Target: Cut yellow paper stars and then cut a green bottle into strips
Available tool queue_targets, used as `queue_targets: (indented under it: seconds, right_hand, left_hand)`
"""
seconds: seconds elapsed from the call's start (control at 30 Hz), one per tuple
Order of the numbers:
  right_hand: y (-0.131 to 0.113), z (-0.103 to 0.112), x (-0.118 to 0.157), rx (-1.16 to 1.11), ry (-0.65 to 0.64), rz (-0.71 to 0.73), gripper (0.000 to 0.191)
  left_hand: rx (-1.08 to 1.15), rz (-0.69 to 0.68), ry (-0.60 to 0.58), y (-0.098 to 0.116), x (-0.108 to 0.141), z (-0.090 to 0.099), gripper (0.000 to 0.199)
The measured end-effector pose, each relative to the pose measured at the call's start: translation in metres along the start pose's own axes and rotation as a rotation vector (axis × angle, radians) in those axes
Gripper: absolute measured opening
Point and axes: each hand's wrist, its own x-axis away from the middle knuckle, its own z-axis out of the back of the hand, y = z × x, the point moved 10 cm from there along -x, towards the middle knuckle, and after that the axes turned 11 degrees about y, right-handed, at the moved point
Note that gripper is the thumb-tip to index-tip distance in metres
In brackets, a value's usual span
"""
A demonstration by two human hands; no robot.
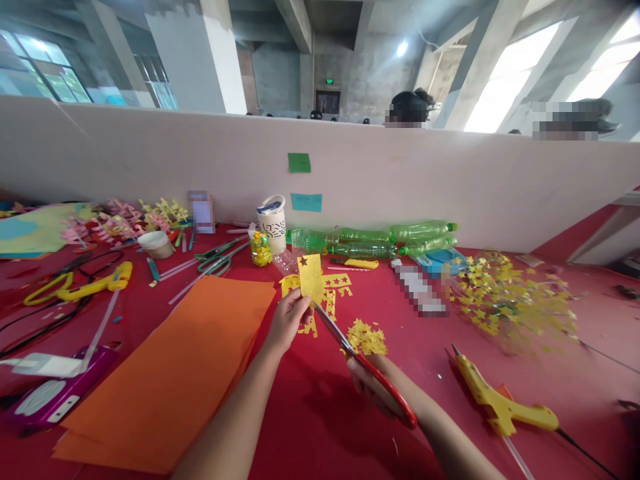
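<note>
My left hand [286,321] pinches a small yellow paper strip [313,283] by its lower edge; one star shape shows in its upper corner. Red-handled scissors [384,383] are gripped in my right hand [369,387], their blades pointing up and left. The blade tips are at the strip's lower right edge; whether they touch it I cannot tell. Behind and below the strip lie yellow paper scraps [336,285] with star-shaped holes. A small heap of yellow paper stars [367,337] sits just beyond my right hand.
Orange sheets [175,367] lie at left, near a purple power strip [65,393] and a yellow glue gun [95,285]. Another yellow glue gun [500,397] rests at right, below a star-covered bunch [510,293]. Green plastic bottles [370,250] and a white cup [273,227] stand along the partition [400,180].
</note>
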Motion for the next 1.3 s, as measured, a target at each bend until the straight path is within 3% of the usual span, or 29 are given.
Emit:
queue_targets:
  seconds: [1.3]
  right_hand:
    - [0.0068, -0.0015, -0.0053, -0.010, -0.009, 0.035, 0.059]
  left_hand:
    - [-0.038, 0.014, 0.022, -0.0013, 0.0023, 0.0004, 0.020]
